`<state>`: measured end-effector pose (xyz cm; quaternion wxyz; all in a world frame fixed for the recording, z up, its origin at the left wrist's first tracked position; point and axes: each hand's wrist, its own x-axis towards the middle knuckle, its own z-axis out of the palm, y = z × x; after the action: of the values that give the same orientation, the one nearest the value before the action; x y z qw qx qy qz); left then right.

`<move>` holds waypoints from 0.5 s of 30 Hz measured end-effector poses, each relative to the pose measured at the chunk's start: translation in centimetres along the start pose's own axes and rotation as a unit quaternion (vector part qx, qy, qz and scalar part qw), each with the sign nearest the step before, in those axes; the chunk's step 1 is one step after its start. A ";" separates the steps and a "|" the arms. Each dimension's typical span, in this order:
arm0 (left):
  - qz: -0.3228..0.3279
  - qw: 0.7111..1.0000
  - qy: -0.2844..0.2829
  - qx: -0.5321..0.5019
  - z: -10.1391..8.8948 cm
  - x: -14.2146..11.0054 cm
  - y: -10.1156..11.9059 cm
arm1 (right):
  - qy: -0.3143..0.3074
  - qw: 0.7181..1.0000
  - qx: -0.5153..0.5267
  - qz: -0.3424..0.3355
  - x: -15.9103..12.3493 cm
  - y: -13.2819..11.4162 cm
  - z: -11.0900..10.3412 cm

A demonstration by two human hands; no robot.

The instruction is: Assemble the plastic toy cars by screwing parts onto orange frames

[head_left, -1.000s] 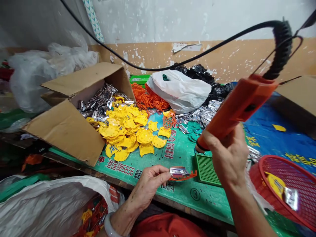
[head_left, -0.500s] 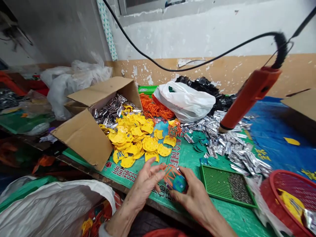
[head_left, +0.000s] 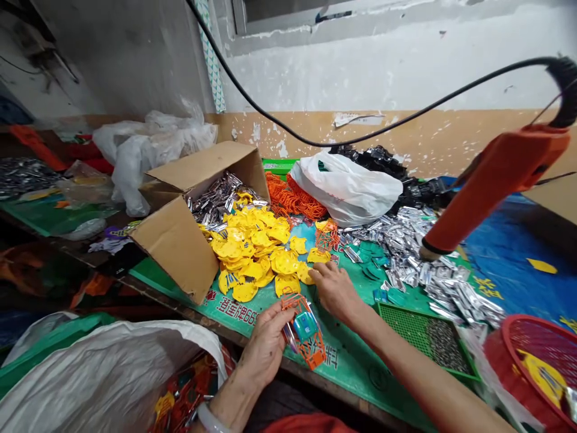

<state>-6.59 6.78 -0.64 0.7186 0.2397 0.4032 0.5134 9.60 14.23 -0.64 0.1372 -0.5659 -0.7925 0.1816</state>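
Observation:
My left hand [head_left: 267, 337] is closed on an orange plastic frame with a rounded teal part [head_left: 305, 326] in its middle, held above the near edge of the table. It looks like a toy car body, though I cannot be sure. My right hand [head_left: 336, 290] reaches forward, its bent fingers closed at the edge of a yellow plastic piece [head_left: 306, 274]. That piece lies at the right side of a heap of yellow pieces [head_left: 252, 237]. Single orange frames [head_left: 327, 234] lie just beyond my right hand. The right fingertips are partly hidden.
An open cardboard box [head_left: 180, 249] spills silver parts at left. An orange electric screwdriver [head_left: 491, 186] hangs at right over silver strips [head_left: 419, 240]. A green tray [head_left: 403, 328] holds small screws beside a red basket [head_left: 509, 355]. A white sack [head_left: 117, 361] stands at lower left.
The orange frame with the teal part has passed from my right hand into my left. My right hand has let go of it and moved forward to the yellow pieces. The view has shifted left.

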 end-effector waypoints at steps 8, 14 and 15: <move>-0.007 0.999 0.024 0.028 -0.7 -0.4 0.5 | -0.066 0.998 0.013 0.010 -1.0 -0.4 -1.2; -0.015 1.000 0.007 0.021 -0.6 0.2 0.3 | -0.127 0.991 0.043 0.016 -2.9 1.7 -2.8; -0.016 1.000 0.006 0.023 -0.5 0.2 0.2 | -0.118 0.992 0.025 0.020 -3.1 1.8 -2.4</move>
<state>-7.05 7.06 -0.81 0.7184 0.2467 0.4233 0.4938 13.10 12.13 0.69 0.0531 -0.5523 -0.7870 0.2696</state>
